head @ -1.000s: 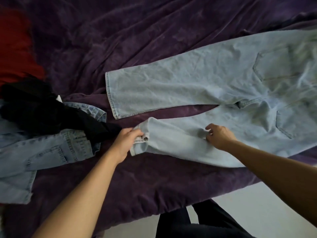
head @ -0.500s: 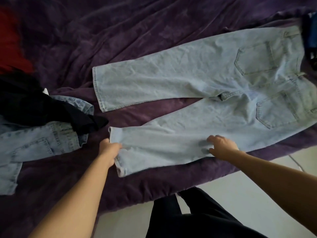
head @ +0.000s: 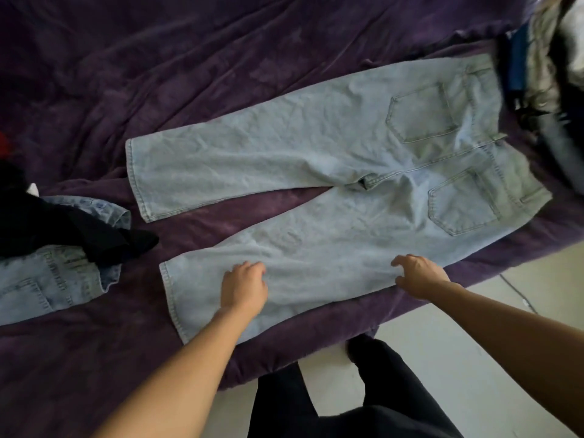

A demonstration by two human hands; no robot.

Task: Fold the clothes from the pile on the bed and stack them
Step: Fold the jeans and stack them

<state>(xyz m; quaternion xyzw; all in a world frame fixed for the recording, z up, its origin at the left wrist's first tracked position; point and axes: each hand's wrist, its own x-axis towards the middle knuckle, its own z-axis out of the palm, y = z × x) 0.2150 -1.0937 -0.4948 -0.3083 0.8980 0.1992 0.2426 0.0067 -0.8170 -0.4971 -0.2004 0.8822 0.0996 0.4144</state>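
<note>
Jeans (head: 316,147) spread flat on the bed (head: 189,58), both hands on the near leg.
The waist lies to the right and the legs run left, the far leg behind the near one, apart at the hems. The left hand (head: 243,289) rests on the near leg; the right hand (head: 417,276) is to its right, at that leg's near edge. At the left, a crumpled garment (head: 63,229) lies across a second pair of jeans (head: 47,279). A heap of clothes (head: 550,74) sits beyond the waist.

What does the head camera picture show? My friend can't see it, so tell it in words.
A left hand and a right hand rest on the near leg of light blue jeans spread pockets-up on a purple bedspread. At left, a black garment lies over another denim piece.
</note>
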